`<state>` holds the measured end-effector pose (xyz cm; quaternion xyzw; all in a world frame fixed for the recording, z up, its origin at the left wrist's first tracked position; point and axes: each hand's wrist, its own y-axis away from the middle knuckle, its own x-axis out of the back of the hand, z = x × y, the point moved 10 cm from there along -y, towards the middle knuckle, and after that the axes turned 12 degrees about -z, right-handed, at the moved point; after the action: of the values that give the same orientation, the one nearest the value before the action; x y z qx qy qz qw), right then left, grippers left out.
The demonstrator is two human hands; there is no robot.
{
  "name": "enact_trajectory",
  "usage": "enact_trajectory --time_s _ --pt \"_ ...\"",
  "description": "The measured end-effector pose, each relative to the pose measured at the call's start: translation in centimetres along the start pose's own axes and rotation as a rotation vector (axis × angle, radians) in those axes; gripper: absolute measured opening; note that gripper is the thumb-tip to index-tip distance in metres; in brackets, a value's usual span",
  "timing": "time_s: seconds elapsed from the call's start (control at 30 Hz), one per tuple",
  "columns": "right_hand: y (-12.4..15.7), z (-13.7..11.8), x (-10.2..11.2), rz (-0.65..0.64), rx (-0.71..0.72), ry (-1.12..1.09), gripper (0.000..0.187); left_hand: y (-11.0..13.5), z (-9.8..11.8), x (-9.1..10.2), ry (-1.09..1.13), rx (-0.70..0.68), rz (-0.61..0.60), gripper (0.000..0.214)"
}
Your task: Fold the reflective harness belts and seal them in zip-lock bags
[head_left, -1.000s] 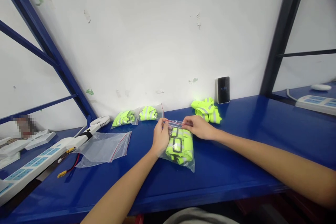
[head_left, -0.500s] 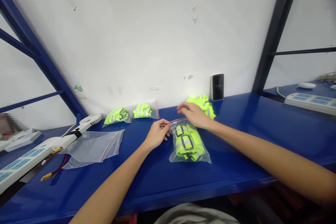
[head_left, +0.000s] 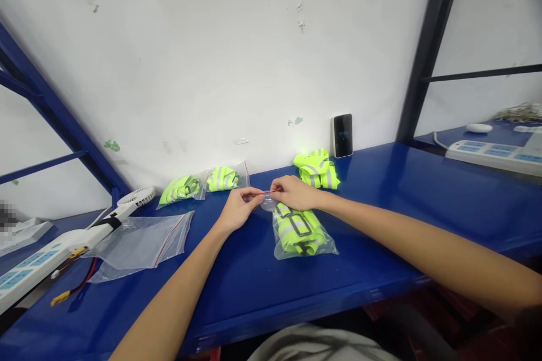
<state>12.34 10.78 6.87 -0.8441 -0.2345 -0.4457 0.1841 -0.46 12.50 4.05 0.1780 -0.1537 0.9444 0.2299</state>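
A clear zip-lock bag (head_left: pixel 281 249) lies on the blue table, with a folded neon-yellow reflective vest (head_left: pixel 302 231) inside; grey stripes and black buckles show through the plastic. My left hand (head_left: pixel 237 207) pinches the left end of the bag's red-edged top. Close beside it, my right hand (head_left: pixel 293 192) has its fingers closed on the same red strip and hides part of it. Behind my right hand, a loose neon-yellow vest (head_left: pixel 317 168) is heaped against the wall, outside any bag.
Two bagged vests (head_left: pixel 182 189) rest by the wall at left. Flat zip-lock bags (head_left: pixel 139 242) lie nearer, beside a white handheld fan (head_left: pixel 138 196), a power strip (head_left: pixel 34 268) and a cable with a yellow connector (head_left: pixel 60 298). A black-faced clock (head_left: pixel 342 135) stands at the back.
My right hand has moved left along the bag's top, from above its right side to close beside my left hand, and now grips the red strip. The view has shifted slightly.
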Motion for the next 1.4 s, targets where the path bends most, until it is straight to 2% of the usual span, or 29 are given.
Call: enact_trajectory --time_s 0.13,0.3,0.4,0.57,1.07,1.4 --pt "0.8 -0.1 0.5 0.035 0.028 -0.061 0.018 0.3 -0.2 0.0 0.089 0.047 0.032 0.033" --pt "1.2 0.0 0.9 0.108 0.009 -0.133 0.014 0.7 0.5 -0.1 -0.006 0.001 0.031 0.029" --pt "1.1 0.6 1.0 0.069 -0.017 -0.192 0.013 0.8 1.3 -0.3 -0.058 -0.054 0.05 0.026" --pt "1.0 1.0 1.3 -0.002 -0.022 -0.232 0.011 0.6 0.8 -1.1 0.014 -0.031 0.008 0.025" --pt "1.2 0.6 1.4 0.004 0.013 -0.186 0.018 1.3 1.8 -1.0 -0.097 -0.077 0.071 0.024" --pt "1.4 -0.2 1.1 -0.004 0.083 -0.173 0.015 1.5 2.6 -2.0 -0.113 -0.14 0.012 0.022"
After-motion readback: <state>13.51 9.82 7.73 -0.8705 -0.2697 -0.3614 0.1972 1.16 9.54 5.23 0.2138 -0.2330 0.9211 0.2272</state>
